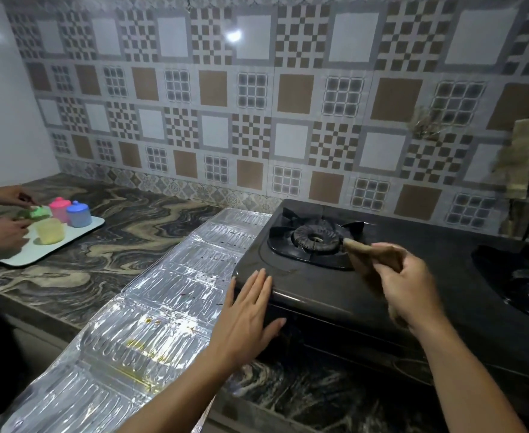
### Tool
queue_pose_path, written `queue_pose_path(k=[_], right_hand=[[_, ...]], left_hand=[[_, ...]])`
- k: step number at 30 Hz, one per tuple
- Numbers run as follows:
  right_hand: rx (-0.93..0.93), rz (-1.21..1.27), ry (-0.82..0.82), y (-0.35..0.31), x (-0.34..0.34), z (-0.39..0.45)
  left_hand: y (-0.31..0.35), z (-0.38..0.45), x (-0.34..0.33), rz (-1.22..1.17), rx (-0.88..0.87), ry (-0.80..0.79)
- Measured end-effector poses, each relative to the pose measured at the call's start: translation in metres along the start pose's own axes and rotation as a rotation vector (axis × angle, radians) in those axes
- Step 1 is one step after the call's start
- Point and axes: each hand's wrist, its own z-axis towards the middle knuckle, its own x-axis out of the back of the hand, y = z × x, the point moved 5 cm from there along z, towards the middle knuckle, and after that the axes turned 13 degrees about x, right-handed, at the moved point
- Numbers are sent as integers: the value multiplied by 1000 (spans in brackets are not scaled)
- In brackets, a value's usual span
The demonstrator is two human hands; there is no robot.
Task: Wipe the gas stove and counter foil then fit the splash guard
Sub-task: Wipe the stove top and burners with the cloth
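The right hand [413, 289] pinches a brown cloth [372, 254] between thumb and curled fingers, holding it just above the gas stove [382, 295] beside the left burner [316, 237]. The left hand [247, 314] lies flat, fingers straight and together, pressing the stove's front-left corner. The foil sheet [163, 307] lies flat on the marble counter [116, 239], touching the stove's left edge and running toward the near counter edge; yellowish smears and small dark specks show on it. Whether this sheet is the counter foil or the splash guard laid down cannot be told. The cloth is judged soft and light, and it conforms to the burner recess; a bunched grip suits it. The foil sheet is judged thin, light and easily creased or torn, so wipe it with low pressure while holding an edge flat. The stove is judged rigid and heavy. At far left, a pale tray [79, 237] carries 3 small lidded jars: pink [59, 209], blue [79, 214] and yellow [49, 231]. Their contents are not visible. Another person's hands [4, 217] handle a green item [37, 211] there.
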Motion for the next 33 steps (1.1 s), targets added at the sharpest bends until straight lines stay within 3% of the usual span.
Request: queue_pose_path(k=[2, 5, 7, 11, 17, 21, 24, 28, 30, 33], right_hand=[[21, -117, -55, 7, -14, 8], [-3, -294, -292, 24, -54, -2], [127, -438, -442, 19, -83, -18], [345, -278, -570, -9, -122, -44], [265, -245, -571, -11, -102, -54], [70, -272, -592, -11, -74, -52], [-35, -256, -316, -13, -54, -37], [-5, -298, -12, -22, -40, -22], [-47, -335, -11, -20, -49, -23], [-69, -559, -235, -5, -88, -41]], left_hand=[[-3, 1, -7, 16, -2, -5], [-2, 0, -8, 8, 21, 3], [0, -1, -8, -12, 31, 12], [-5, 0, -11, -89, 22, -41], [-16, 5, 2, -32, 5, 3], [-32, 5, 4, 12, 34, -113], [-37, 2, 4, 31, 34, -160], [-36, 1, 5, 21, 24, -193], [-35, 0, 6, 3, 22, -211], [-35, 0, 8, -22, 25, -210]])
